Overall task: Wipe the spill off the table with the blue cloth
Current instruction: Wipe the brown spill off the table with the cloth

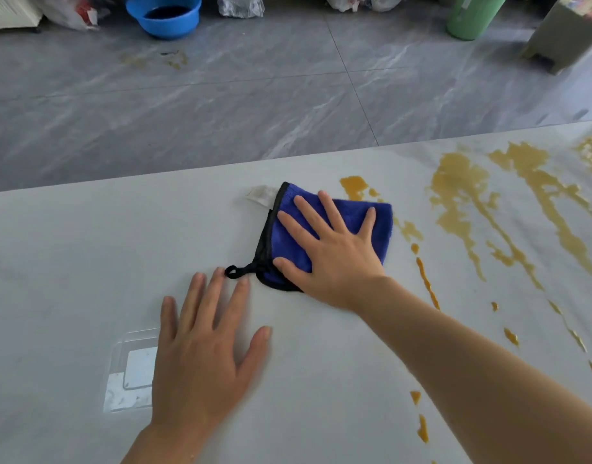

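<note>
Cloth (348, 214) flat beneath right hand (334, 256); spill (462, 192) beside.

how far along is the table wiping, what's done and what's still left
Done: the pale table left of the blue cloth shows no orange. In hand: the right hand lies flat, fingers spread, on the folded cloth at the spill's near edge; the left hand lies flat on the table. Left: most of the orange spill, streaking right.

Pale grey table (87, 262) with a folded blue cloth (351, 216) lying flat on it. Right of the cloth there's a big orange-yellow spill (462, 195) in streaks and drips. A clear plastic sleeve (134, 373) sits near-left of the cloth, with a scrap of paper (261, 195) touching its far corner.
</note>
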`<act>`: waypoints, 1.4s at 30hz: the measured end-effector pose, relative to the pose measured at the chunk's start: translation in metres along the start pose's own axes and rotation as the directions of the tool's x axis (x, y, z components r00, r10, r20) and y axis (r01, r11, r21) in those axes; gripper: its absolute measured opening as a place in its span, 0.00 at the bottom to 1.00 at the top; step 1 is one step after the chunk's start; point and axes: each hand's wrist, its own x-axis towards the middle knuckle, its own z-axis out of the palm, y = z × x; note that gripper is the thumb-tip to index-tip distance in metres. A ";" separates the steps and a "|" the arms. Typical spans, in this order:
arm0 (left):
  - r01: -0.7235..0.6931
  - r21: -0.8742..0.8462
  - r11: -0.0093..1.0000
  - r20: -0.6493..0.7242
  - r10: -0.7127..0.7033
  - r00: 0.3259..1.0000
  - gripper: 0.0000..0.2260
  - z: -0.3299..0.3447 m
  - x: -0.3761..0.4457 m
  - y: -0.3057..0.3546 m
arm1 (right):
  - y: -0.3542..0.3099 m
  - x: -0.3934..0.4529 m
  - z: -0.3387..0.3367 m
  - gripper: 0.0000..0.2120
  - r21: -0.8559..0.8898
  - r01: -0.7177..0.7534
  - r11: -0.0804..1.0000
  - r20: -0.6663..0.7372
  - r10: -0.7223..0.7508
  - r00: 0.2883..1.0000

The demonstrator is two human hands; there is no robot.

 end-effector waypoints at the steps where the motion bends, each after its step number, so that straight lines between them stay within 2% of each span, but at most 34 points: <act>1: 0.002 -0.003 1.000 0.003 -0.002 1.000 0.32 0.001 0.000 0.000 | 0.006 0.008 -0.001 0.34 0.002 0.018 1.000 -0.002 -0.018 1.000; 5: 0.028 -0.048 0.998 -0.010 -0.028 1.000 0.33 0.003 -0.001 -0.001 | 0.044 0.047 -0.011 0.33 -0.010 -0.013 1.000 0.004 0.013 1.000; 8: 0.018 -0.065 0.998 -0.033 -0.020 0.999 0.33 0.005 -0.001 -0.001 | 0.091 0.048 -0.022 0.32 -0.003 -0.184 0.983 0.009 0.184 0.983; 11: 0.016 -0.099 0.995 -0.055 -0.022 0.998 0.33 0.005 -0.002 -0.001 | 0.113 0.005 -0.021 0.33 -0.008 -0.346 0.938 0.018 0.346 0.938; 13: 0.014 -0.107 0.994 -0.055 -0.020 0.998 0.33 0.005 -0.001 0.000 | 0.095 -0.032 -0.014 0.34 -0.026 -0.325 0.945 0.012 0.325 0.946; 16: 0.007 -0.095 0.996 -0.059 -0.012 0.998 0.34 0.004 -0.001 0.001 | 0.055 -0.053 -0.005 0.34 -0.007 -0.130 0.991 0.054 0.130 0.990; 18: 0.017 -0.101 0.995 -0.064 -0.023 0.998 0.34 0.003 -0.001 0.003 | 0.044 -0.035 -0.005 0.33 0.018 -0.032 0.999 0.063 0.031 0.998; 21: 0.017 -0.085 0.996 -0.071 -0.024 0.997 0.34 0.001 0.000 0.003 | 0.057 0.018 -0.014 0.32 0.028 -0.005 1.000 0.015 0.005 1.000; 24: 0.005 -0.086 0.996 -0.083 -0.012 0.996 0.34 0.003 0.000 0.002 | 0.117 0.048 -0.025 0.31 0.031 -0.149 0.988 -0.016 0.149 0.989; 26: 0.008 -0.089 0.996 -0.082 -0.015 0.997 0.34 0.005 -0.001 0.000 | 0.164 0.036 -0.031 0.32 0.030 -0.355 0.934 -0.015 0.356 0.934; 28: 0.021 -0.105 0.994 -0.069 -0.028 0.997 0.33 0.006 -0.001 -0.002 | 0.187 0.005 -0.033 0.33 0.025 -0.492 0.870 0.010 0.492 0.871; 30: 0.014 -0.107 0.994 -0.071 -0.021 0.997 0.33 0.009 -0.001 -0.003 | 0.177 -0.025 -0.028 0.34 0.009 -0.487 0.873 0.015 0.487 0.873; 32: 0.011 -0.112 0.994 -0.079 -0.020 0.997 0.32 0.010 -0.001 -0.002 | 0.157 -0.044 -0.019 0.34 -0.027 -0.401 0.916 0.012 0.401 0.916; 37: 0.014 -0.124 0.992 -0.063 -0.022 0.998 0.33 0.013 -0.001 -0.008 | 0.167 0.005 -0.030 0.34 -0.013 -0.279 0.960 0.028 0.279 0.960; 40: -0.049 -0.146 0.988 -0.112 0.032 0.993 0.31 0.017 0.001 -0.010 | 0.208 0.036 -0.040 0.32 0.027 -0.343 0.939 0.005 0.343 0.939; 42: -0.084 -0.162 0.983 -0.160 0.058 0.985 0.29 0.020 0.000 -0.010 | 0.238 0.030 -0.044 0.32 0.052 -0.474 0.879 -0.012 0.475 0.880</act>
